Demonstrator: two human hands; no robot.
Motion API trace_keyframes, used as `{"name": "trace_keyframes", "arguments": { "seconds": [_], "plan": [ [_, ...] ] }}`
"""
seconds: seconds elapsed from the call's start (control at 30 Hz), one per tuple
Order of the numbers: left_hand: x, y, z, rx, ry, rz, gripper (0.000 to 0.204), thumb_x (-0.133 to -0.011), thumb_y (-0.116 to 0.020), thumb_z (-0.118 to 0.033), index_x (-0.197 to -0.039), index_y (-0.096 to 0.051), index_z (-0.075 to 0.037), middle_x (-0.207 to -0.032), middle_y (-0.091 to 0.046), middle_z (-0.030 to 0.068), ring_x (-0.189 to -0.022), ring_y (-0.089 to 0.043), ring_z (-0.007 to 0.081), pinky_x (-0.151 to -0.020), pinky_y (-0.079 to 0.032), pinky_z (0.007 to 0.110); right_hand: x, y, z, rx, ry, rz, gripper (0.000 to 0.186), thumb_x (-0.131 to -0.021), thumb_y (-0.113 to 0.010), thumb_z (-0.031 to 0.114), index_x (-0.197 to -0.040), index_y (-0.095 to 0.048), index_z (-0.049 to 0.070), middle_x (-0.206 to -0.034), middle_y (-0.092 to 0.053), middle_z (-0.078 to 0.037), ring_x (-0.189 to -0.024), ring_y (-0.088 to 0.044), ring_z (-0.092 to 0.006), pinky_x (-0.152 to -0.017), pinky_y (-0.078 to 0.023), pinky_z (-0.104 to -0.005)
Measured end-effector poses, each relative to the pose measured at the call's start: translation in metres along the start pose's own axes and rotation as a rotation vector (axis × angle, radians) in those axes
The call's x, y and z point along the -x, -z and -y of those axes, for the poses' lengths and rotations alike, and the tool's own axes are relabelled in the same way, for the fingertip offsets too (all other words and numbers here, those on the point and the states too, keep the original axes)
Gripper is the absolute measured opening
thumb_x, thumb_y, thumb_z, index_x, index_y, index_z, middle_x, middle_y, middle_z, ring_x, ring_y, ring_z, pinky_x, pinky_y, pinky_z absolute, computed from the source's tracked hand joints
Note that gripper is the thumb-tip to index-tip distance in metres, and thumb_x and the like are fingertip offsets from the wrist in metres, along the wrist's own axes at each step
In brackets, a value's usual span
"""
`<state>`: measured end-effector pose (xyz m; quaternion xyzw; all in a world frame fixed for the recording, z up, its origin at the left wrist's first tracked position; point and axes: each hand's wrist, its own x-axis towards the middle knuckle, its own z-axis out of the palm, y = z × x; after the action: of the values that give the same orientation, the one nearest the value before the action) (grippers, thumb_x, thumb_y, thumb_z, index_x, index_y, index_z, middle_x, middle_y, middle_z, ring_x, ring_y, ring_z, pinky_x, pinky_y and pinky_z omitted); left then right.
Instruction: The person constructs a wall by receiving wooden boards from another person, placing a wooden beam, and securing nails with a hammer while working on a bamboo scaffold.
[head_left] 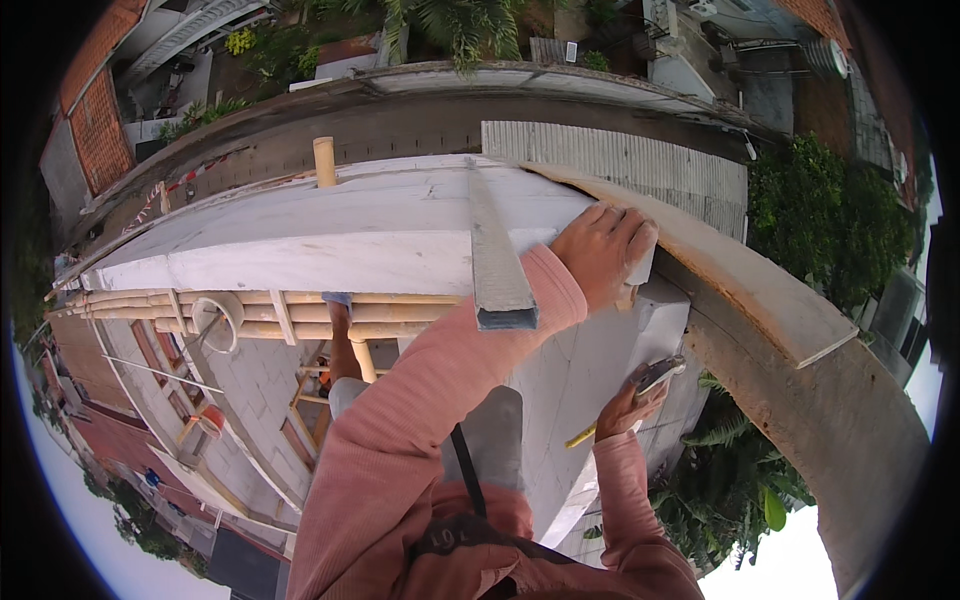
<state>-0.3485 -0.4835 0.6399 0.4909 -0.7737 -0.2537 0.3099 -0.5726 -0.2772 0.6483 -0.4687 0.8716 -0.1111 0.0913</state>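
My left hand [605, 252] reaches across to the wall's corner, its fingers curled over the end of a white block [641, 266]. A small bit of wood [626, 297] shows just under that hand. Lower down on the right, my right hand [630, 402] is closed round a small silver-grey tool [660, 372], which looks like a tape measure. By its wrist a short yellow strip [580, 437] sticks out; whether it belongs to the tool I cannot tell. A long grey rectangular bar [500, 250] lies across the white block wall [330, 225], its near end over my left sleeve.
Bamboo scaffold poles [390, 312] run along the wall, with a white bucket [217, 322] among them. A bare foot [340, 315] stands on the poles. To the right, a board [760, 285] lies over a curved concrete edge [850, 420]. The ground lies far below.
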Motion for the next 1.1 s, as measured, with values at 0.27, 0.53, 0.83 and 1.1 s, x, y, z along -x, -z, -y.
{"name": "trace_keyframes", "arguments": {
  "seconds": [0.27, 0.53, 0.83, 1.1],
  "plan": [
    [-0.001, 0.002, 0.003, -0.026, 0.004, -0.003, 0.074, -0.063, -0.088, -0.033, -0.121, -0.054, 0.0, -0.116, -0.067, 0.0165, -0.11, -0.065, 0.0313, -0.103, -0.047, 0.039, 0.002, -0.013, -0.014, 0.135, -0.001, -0.059, 0.059, -0.1, -0.058, 0.038, -0.146, -0.048, 0.003, -0.142, -0.049, -0.021, -0.132, -0.044, -0.0407, -0.112, -0.028, -0.0529],
    [-0.002, -0.002, 0.004, -0.025, -0.007, -0.072, 0.084, -0.058, -0.091, -0.033, -0.124, -0.05, -0.001, -0.118, -0.064, 0.0168, -0.108, -0.065, 0.0322, -0.101, -0.048, 0.039, 0.004, -0.018, -0.027, 0.145, 0.129, -0.135, 0.057, -0.097, -0.063, 0.03, -0.143, -0.048, -0.001, -0.14, -0.051, -0.021, -0.129, -0.046, -0.0404, -0.109, -0.031, -0.0521],
    [-0.004, 0.001, 0.002, -0.08, 0.001, -0.006, 0.08, -0.059, -0.089, -0.031, -0.123, -0.051, 0.0, -0.118, -0.064, 0.0148, -0.105, -0.065, 0.0327, -0.101, -0.047, 0.039, 0.002, -0.026, -0.039, 0.207, 0.189, -0.127, 0.063, -0.095, -0.062, 0.025, -0.147, -0.04, -0.003, -0.146, -0.046, -0.022, -0.133, -0.042, -0.0416, -0.112, -0.026, -0.0535],
    [-0.001, -0.002, 0.0, -0.13, 0.016, 0.084, 0.078, -0.066, -0.086, -0.037, -0.126, -0.052, -0.001, -0.121, -0.063, 0.0135, -0.114, -0.063, 0.0265, -0.11, -0.04, 0.039, 0.002, -0.01, -0.021, 0.1, 0.082, -0.008, 0.066, -0.098, -0.055, 0.034, -0.153, -0.037, 0.001, -0.148, -0.043, -0.024, -0.136, -0.04, -0.0417, -0.115, -0.024, -0.0544]
  ]
}}
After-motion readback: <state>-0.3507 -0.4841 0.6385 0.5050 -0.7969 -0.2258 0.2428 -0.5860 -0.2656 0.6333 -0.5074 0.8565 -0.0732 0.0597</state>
